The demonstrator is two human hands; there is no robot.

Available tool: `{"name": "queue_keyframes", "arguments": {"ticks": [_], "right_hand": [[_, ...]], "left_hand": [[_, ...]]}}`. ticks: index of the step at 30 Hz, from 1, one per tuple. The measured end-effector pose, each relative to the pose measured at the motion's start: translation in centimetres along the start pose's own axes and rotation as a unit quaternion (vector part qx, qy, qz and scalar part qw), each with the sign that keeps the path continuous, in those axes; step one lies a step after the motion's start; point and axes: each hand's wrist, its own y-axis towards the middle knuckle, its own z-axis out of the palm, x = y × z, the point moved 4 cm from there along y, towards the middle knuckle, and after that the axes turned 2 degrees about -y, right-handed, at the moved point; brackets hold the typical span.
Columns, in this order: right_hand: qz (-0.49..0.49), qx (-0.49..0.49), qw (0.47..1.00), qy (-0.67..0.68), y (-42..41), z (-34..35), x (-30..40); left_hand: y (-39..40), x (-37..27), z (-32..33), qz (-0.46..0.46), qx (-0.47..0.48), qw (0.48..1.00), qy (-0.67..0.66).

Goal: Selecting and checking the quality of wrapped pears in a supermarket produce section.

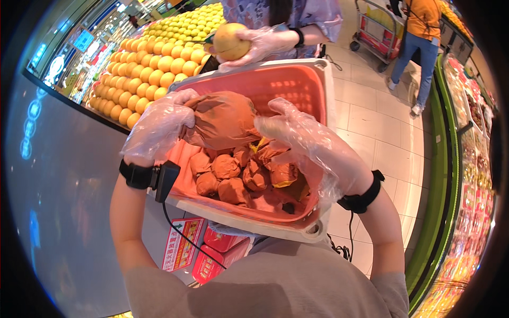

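My left hand [165, 123], in a clear plastic glove, grips the left side of a large round bundle in brown-orange paper [222, 119]; its contents are hidden. Just right of the bundle, my right hand [294, 131], gloved too, is raised with its fingers apart, holding nothing visible. Beneath both lies a red plastic basket [294, 77] set inside a pale crate [238, 224]. Several crumpled brown-orange paper balls [226, 167] lie in the basket. Past the crate's far edge, another person's gloved hand [260, 41] holds a yellow round fruit [231, 41].
Stacked orange and yellow fruit [159, 63] stands at the upper left beside a grey panel [71, 179]. A green-edged produce shelf [437, 179] runs along the right. A person in orange [423, 24] stands near a cart [377, 31]. Red boxes [210, 264] sit below the crate.
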Motion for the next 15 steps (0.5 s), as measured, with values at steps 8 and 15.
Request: {"name": "queue_keyframes", "arguments": {"ticks": [8,15], "right_hand": [[-0.127,0.161,0.951,0.233,0.4,0.6,0.3],[-0.148,0.134,0.956,0.214,-0.8,1.5,1.2]], "left_hand": [[-1.0,-2.6,3.4,0.153,0.0,0.967,-0.201],[0.1,-0.6,4.4,0.121,-0.005,0.952,-0.281]]}}
